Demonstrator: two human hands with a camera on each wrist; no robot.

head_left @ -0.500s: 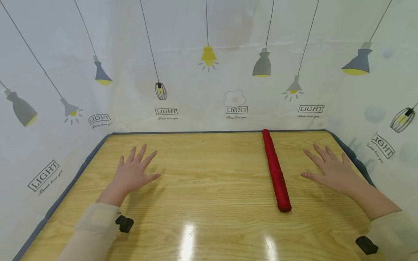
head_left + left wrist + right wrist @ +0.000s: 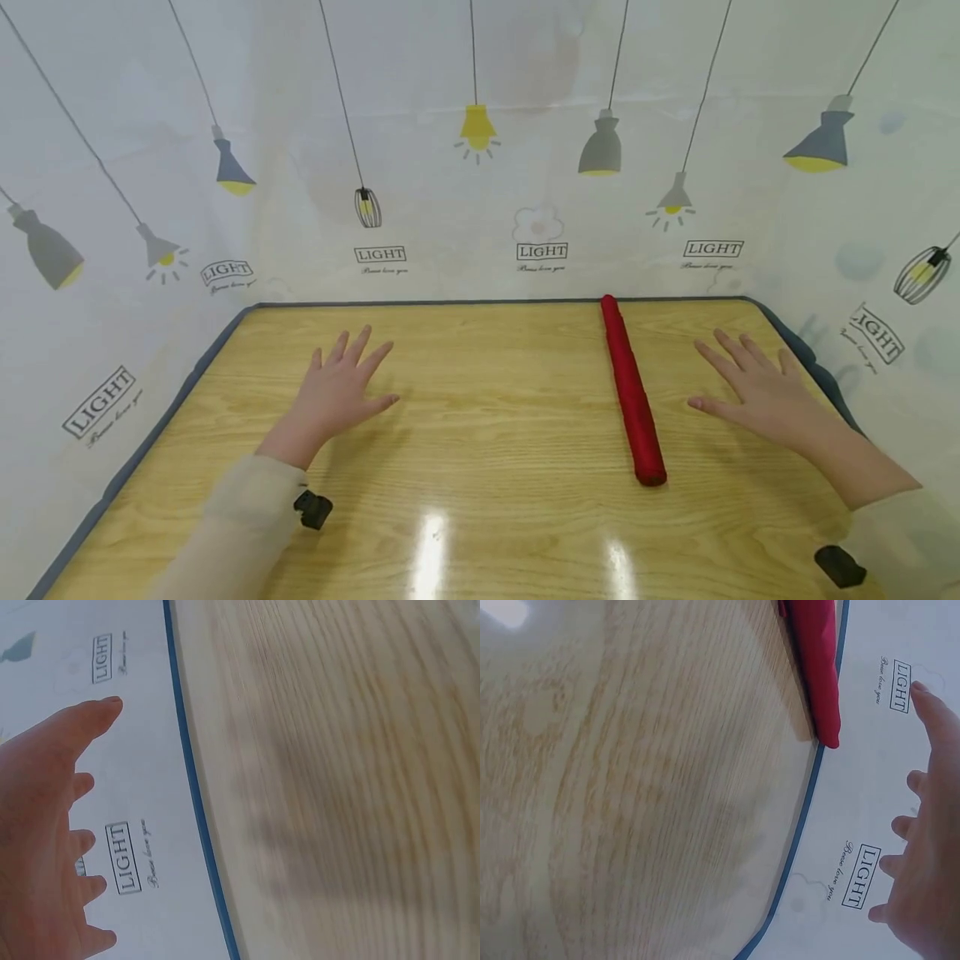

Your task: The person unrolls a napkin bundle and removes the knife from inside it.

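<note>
A long red roll (image 2: 634,392), which looks wrapped in cloth, lies lengthwise on the wooden table (image 2: 480,400), its far end at the back edge. To its right my right hand (image 2: 772,400) hovers with spread fingers, apart from the roll. On the left side my left hand (image 2: 333,400) is also held above the table, fingers straight and spread, touching nothing. Part of the red roll (image 2: 819,675) appears at the top of the right wrist view, away from the right hand (image 2: 930,847). In the left wrist view only the left hand (image 2: 45,825) shows over table and wall.
A white wall covering (image 2: 450,208) printed with hanging lamps and the word LIGHT surrounds the table at the back and both sides. Dark blue edging (image 2: 420,304) runs along the table's border. Light glare falls on the near part of the tabletop.
My left hand has moved to the right over the table, with its fingers still spread. The right hand and the red roll stay in nearly the same place.
</note>
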